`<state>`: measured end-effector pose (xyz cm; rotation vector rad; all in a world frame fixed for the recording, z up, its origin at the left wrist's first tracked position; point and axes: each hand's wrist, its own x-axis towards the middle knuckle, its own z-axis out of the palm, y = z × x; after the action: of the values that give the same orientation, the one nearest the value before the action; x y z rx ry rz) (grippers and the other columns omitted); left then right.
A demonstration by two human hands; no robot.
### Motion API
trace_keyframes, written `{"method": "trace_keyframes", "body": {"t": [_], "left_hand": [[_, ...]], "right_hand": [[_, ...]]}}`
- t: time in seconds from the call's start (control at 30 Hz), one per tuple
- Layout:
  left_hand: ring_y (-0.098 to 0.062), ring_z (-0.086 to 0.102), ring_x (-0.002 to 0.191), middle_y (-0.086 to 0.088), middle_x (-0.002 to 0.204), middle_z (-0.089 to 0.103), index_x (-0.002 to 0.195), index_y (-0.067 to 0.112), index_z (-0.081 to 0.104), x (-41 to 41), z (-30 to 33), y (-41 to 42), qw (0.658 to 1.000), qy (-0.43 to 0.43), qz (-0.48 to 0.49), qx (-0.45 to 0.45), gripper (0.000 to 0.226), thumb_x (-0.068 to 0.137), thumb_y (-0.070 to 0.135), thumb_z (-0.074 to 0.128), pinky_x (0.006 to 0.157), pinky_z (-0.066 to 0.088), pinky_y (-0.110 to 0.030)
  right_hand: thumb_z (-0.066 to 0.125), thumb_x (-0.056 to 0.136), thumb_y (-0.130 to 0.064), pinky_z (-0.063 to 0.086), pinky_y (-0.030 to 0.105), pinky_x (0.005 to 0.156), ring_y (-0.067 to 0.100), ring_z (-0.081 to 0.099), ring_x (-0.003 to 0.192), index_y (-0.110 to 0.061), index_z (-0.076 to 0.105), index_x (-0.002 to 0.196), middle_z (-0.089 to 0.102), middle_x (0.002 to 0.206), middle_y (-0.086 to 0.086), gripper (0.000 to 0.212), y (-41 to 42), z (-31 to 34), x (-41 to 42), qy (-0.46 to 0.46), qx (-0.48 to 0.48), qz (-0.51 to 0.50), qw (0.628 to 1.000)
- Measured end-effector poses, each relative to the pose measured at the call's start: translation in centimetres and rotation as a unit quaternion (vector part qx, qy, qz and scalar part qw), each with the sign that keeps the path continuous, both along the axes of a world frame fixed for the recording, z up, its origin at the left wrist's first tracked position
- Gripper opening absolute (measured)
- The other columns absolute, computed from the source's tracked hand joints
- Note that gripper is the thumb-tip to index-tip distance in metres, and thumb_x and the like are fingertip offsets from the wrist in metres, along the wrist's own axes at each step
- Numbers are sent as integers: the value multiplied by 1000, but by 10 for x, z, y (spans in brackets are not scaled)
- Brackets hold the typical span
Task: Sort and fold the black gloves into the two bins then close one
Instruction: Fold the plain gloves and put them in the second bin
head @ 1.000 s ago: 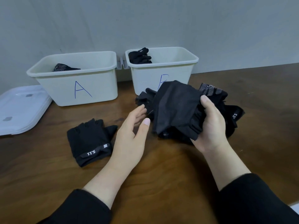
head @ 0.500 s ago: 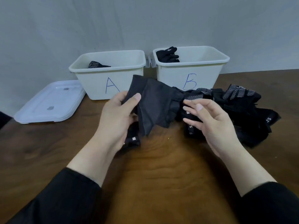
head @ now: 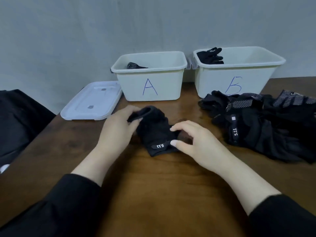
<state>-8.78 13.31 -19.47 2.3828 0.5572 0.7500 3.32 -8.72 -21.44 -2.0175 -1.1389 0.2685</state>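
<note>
Black long sleeves (head: 56, 207) on both arms (cuffs above wrists); bare hands.

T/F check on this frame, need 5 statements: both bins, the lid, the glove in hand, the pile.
1. Both hands are on one glove on the table. True: the left hand grips its far end, the right hand pinches the cuff end.
2. Bin A has its lid on. False: it is open, and the lid lies flat on the table to its left.
3. Bin B already holds a black glove. True.
4. Bin A is empty. False: a dark glove shows inside it.
5. The unsorted pile lies left of the hands. False: it lies to their right, in front of bin B.
</note>
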Motion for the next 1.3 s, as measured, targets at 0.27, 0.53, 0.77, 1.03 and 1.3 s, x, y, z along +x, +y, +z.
{"method": "trace_keyframes", "body": {"t": [0.27,0.53,0.77,1.03,1.3], "left_hand": [[3,46,131,15,138,60,119,32,73,-12,-38,8,984,110,-124,66,27,92,36,71,114,31,-21],[-11,53,106,12,112,61,113,30,75,-6,-38,5,983,31,-115,142,22,92,33,72,95,42,-40],[-3,60,72,11,77,67,87,31,67,-4,-11,-13,974,-141,15,-175,22,104,28,53,69,43,-12],[-34,73,104,-12,123,71,125,5,60,7,-2,-32,819,-199,-43,-536,23,105,10,51,95,55,-46],[-14,66,118,2,122,73,128,17,67,5,-16,-53,902,-96,-165,-387,57,101,55,37,103,50,-42]], "right_hand": [[59,101,-37,28,26,112,-7,36,111,-34,66,125,52,124,-24,26,12,-12,-8,-125,-92,39,987],[61,92,-57,37,19,105,-8,44,122,-45,60,122,59,118,-34,32,6,-14,-8,-10,-54,-23,998],[64,94,-44,44,14,90,-12,57,109,-42,64,109,67,105,-32,15,8,-12,-10,41,29,-63,997],[62,90,-50,37,9,104,-3,48,129,-37,58,131,54,130,-31,43,16,6,-14,-53,152,-67,985],[67,94,-31,46,26,101,0,57,117,-29,57,137,63,125,-20,44,41,3,-9,-100,123,-64,985]]}}
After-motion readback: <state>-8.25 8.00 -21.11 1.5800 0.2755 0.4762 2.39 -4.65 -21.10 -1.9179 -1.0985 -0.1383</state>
